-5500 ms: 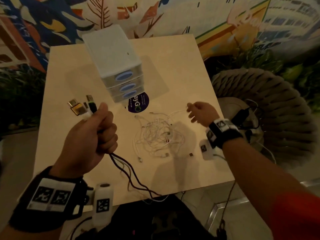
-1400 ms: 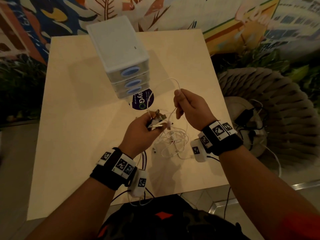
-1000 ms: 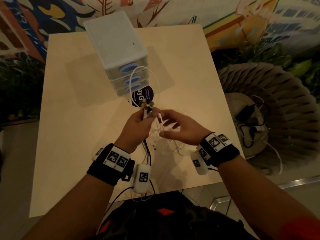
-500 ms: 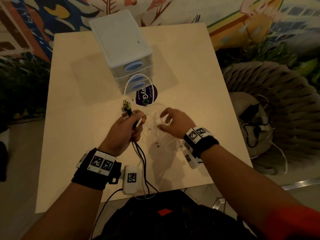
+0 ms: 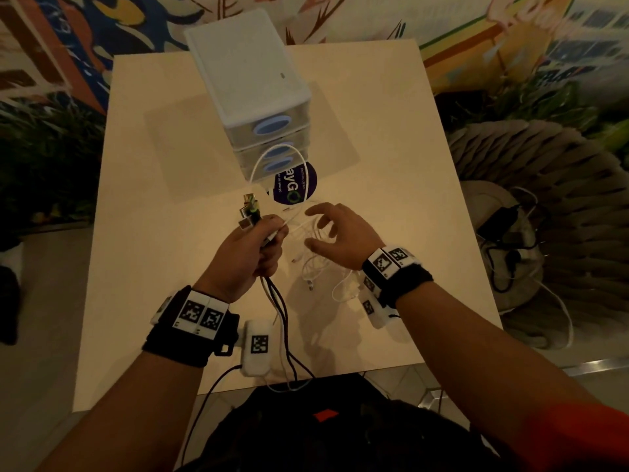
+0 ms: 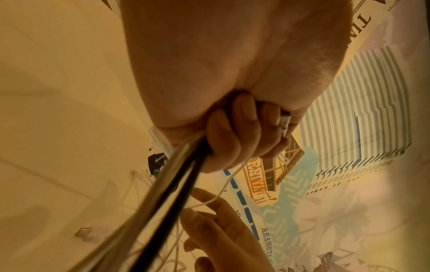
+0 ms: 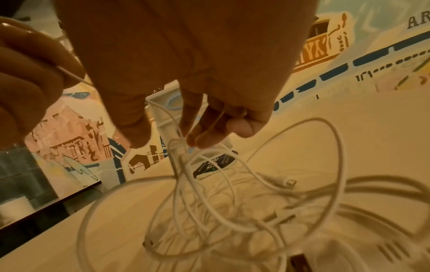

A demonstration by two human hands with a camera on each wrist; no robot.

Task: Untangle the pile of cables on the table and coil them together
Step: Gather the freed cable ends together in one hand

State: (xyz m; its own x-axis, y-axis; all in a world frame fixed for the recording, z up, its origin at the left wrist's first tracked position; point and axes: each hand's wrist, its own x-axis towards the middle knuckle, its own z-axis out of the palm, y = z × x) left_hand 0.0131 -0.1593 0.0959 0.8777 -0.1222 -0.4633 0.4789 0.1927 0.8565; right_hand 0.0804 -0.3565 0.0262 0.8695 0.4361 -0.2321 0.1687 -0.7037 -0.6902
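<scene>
On the pale table (image 5: pixel 153 233) my left hand (image 5: pixel 269 236) grips a bundle of cables in its fist. Several plugs (image 5: pixel 250 209) stick out above it, dark cables (image 5: pixel 282 321) hang from it over the front edge, and a white cable loop (image 5: pixel 272 153) arcs up toward the drawers. In the left wrist view the fingers (image 6: pixel 235 132) curl round the dark cables (image 6: pixel 177 176). My right hand (image 5: pixel 311 228) hovers with spread fingers over the tangle of white cables (image 5: pixel 316 267). In the right wrist view its fingertips (image 7: pixel 204 136) touch strands of that tangle (image 7: pixel 221 202) without closing on them.
A white three-drawer unit (image 5: pixel 248 73) stands at the table's far middle, with a round purple sticker (image 5: pixel 296 187) in front of it. Right of the table sits a wicker chair (image 5: pixel 561 185) holding a black charger and cables (image 5: pixel 503 226). A dark bag (image 5: pixel 306 430) lies below the front edge.
My right hand passed a white cable to the left hand, then dropped to the white tangle with its fingers spread. The left hand keeps its bundle and has shifted slightly.
</scene>
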